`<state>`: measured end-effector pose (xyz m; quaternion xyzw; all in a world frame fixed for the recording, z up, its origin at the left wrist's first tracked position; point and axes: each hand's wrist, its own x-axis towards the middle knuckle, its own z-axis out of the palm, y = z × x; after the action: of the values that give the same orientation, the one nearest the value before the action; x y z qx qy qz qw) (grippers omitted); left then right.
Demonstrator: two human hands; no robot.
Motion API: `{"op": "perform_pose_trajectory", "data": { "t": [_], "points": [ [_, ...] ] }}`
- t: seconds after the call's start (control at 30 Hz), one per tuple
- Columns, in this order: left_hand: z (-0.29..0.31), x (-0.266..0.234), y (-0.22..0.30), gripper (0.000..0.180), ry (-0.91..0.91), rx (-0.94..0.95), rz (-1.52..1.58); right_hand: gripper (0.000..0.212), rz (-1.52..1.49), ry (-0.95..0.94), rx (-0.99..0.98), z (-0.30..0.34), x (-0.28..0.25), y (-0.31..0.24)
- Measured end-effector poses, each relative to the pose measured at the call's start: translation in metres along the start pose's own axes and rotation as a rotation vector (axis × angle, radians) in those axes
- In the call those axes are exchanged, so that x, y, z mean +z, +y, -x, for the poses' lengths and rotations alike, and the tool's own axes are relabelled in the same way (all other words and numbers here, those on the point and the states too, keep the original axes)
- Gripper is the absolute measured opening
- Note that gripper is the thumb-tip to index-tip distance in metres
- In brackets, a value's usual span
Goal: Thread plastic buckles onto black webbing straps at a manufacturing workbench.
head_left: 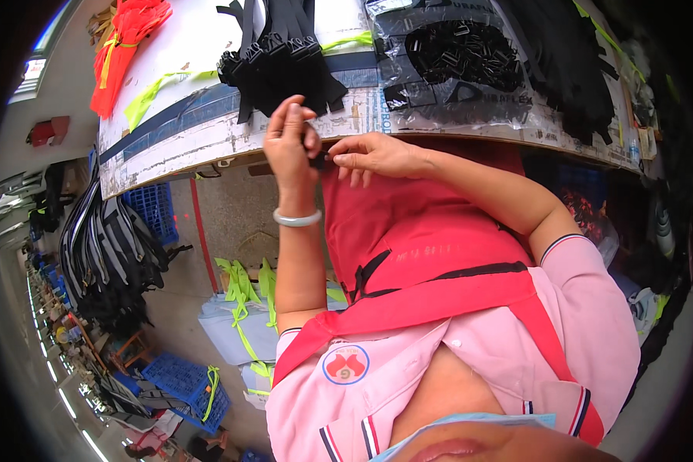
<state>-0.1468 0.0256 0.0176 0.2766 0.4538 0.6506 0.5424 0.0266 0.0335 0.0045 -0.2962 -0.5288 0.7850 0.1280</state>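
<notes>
My left hand (291, 146), with a pale bangle at the wrist, is raised at the table's front edge with its fingers curled in. My right hand (377, 156) comes in from the right, thumb and fingers pinched toward it. Between the two hands shows a small black piece (319, 160), partly hidden by the fingers; its exact kind is not clear. Just beyond my left hand lies a bundle of black webbing straps (281, 73) with black buckles on them. To its right an opened clear plastic bag (408, 108) holds many loose black plastic buckles (466, 58).
More black straps (570, 77) hang over the worn white table (173, 154) at right. An orange-red bundle (123, 50) lies at far left. Below left are hanging grey-black strips (104, 239), a blue crate (185, 381) and stacked grey sheets (227, 331) with yellow-green ties.
</notes>
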Motion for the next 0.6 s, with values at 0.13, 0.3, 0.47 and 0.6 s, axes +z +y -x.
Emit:
{"op": "perform_pose_trajectory", "data": {
  "t": [0.13, 0.3, 0.47, 0.6],
  "points": [
    [0.026, 0.027, -0.032, 0.020, 0.018, -0.036, 0.072, 0.027, -0.180, 0.050, 0.026, 0.010, -0.001, 0.019],
    [0.020, 0.017, -0.025, 0.023, -0.073, -0.047, -0.115, 0.025, -0.122, 0.111, -0.071, 0.044, -0.024, 0.001],
    [0.046, 0.027, -0.025, 0.025, -0.502, -0.080, -0.770, 0.019, 0.586, 0.243, -0.169, 0.072, -0.037, -0.008],
    [0.052, 0.034, -0.042, 0.023, -0.650, -0.272, -0.861, 0.024, 0.770, 0.272, -0.203, 0.093, -0.040, -0.002]
  ]
}}
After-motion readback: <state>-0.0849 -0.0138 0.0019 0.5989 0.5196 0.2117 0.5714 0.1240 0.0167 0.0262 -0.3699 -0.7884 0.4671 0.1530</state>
